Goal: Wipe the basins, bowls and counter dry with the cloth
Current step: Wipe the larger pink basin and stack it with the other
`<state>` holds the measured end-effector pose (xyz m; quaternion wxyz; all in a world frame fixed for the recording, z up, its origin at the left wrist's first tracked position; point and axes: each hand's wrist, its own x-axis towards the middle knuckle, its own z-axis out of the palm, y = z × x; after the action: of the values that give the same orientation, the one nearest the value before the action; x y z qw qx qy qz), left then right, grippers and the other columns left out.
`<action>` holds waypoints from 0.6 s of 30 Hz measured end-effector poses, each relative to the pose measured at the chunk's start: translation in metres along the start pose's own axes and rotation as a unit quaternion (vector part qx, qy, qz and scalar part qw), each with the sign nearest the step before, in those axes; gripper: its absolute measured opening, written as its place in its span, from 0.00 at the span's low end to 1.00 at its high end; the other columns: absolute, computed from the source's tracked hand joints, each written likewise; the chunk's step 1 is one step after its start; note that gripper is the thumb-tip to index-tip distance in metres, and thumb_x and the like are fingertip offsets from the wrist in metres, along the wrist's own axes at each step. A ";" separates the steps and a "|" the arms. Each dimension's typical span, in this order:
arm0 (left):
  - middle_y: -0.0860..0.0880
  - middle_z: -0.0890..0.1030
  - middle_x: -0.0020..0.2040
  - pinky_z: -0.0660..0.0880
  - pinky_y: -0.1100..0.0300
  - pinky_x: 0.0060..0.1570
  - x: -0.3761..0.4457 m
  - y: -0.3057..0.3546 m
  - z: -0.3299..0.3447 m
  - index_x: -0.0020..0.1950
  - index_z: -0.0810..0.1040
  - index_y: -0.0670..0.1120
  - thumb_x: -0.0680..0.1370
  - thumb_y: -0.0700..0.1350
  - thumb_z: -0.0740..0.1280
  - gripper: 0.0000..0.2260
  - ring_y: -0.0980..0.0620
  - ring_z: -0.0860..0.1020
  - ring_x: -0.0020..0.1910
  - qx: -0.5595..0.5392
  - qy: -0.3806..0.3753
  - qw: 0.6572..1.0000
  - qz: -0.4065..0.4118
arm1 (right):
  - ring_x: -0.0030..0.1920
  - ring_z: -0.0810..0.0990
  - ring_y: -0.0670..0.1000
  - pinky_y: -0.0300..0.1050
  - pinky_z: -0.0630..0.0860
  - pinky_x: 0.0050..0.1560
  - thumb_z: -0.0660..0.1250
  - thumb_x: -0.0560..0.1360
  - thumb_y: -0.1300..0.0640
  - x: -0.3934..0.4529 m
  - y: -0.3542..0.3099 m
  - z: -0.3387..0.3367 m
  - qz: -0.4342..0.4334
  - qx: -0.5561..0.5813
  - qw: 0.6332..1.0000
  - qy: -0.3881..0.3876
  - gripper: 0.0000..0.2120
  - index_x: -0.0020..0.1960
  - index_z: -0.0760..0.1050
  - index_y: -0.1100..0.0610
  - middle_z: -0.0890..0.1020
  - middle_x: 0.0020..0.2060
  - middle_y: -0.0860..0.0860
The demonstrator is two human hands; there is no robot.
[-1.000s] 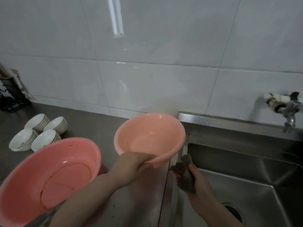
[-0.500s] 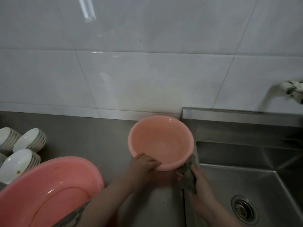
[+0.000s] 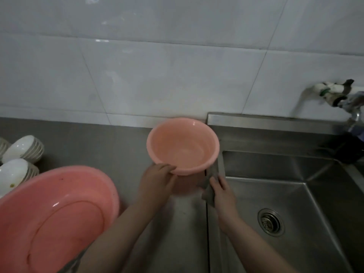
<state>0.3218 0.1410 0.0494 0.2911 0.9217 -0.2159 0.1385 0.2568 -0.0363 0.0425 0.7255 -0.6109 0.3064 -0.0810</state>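
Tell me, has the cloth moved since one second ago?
Yes. The cloth in the right hand has risen from beside the sink edge up against the small basin.

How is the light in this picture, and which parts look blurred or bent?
Head view: dim, greyish light; soft glare patches on the wall tiles and a small highlight on the large pink basin; the tap at the right edge is smeared; tile lines bow from the wide-angle lens.

Since a second ago the small pink plastic basin (image 3: 183, 146) has tipped more upright. The right hand (image 3: 221, 194) has pressed the grey cloth (image 3: 209, 186) against its outer wall.
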 end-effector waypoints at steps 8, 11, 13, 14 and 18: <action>0.48 0.79 0.61 0.69 0.49 0.62 -0.154 0.017 -0.066 0.58 0.81 0.50 0.71 0.53 0.60 0.19 0.43 0.76 0.60 0.123 0.151 0.946 -0.260 | 0.39 0.78 0.45 0.41 0.80 0.40 0.65 0.78 0.62 -0.066 0.020 0.002 -0.075 -0.088 0.976 -0.186 0.12 0.56 0.73 0.47 0.82 0.45 0.46; 0.43 0.68 0.72 0.57 0.42 0.70 -0.202 0.006 -0.103 0.68 0.73 0.50 0.73 0.52 0.65 0.23 0.39 0.63 0.72 0.209 0.216 0.871 -0.389 | 0.46 0.81 0.49 0.52 0.80 0.49 0.65 0.78 0.59 -0.091 0.031 0.021 -0.067 -0.107 0.958 -0.259 0.12 0.58 0.76 0.45 0.83 0.49 0.48; 0.42 0.54 0.78 0.48 0.41 0.73 -0.222 -0.001 -0.127 0.76 0.61 0.51 0.74 0.52 0.69 0.32 0.40 0.51 0.76 0.167 0.234 0.812 -0.508 | 0.46 0.82 0.47 0.50 0.80 0.47 0.65 0.78 0.58 -0.112 0.036 0.033 -0.063 -0.107 0.949 -0.289 0.12 0.60 0.75 0.47 0.83 0.49 0.48; 0.41 0.49 0.78 0.48 0.40 0.73 -0.228 -0.004 -0.140 0.77 0.55 0.52 0.73 0.53 0.70 0.37 0.41 0.47 0.77 0.122 0.250 0.783 -0.556 | 0.42 0.82 0.43 0.44 0.79 0.43 0.65 0.78 0.59 -0.122 0.037 0.040 -0.066 -0.101 0.947 -0.299 0.12 0.59 0.75 0.47 0.83 0.47 0.46; 0.39 0.49 0.78 0.58 0.40 0.71 -0.245 -0.040 -0.167 0.78 0.43 0.53 0.68 0.52 0.74 0.49 0.38 0.53 0.76 -0.123 0.295 0.746 -0.584 | 0.47 0.81 0.40 0.49 0.78 0.53 0.64 0.78 0.59 -0.148 0.037 0.055 -0.073 -0.100 0.935 -0.331 0.13 0.61 0.75 0.49 0.83 0.51 0.46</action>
<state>0.1069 0.3478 0.0688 0.4747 0.7375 0.4461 0.1783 0.1591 0.0915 0.0631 0.7131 -0.6932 0.0101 0.1042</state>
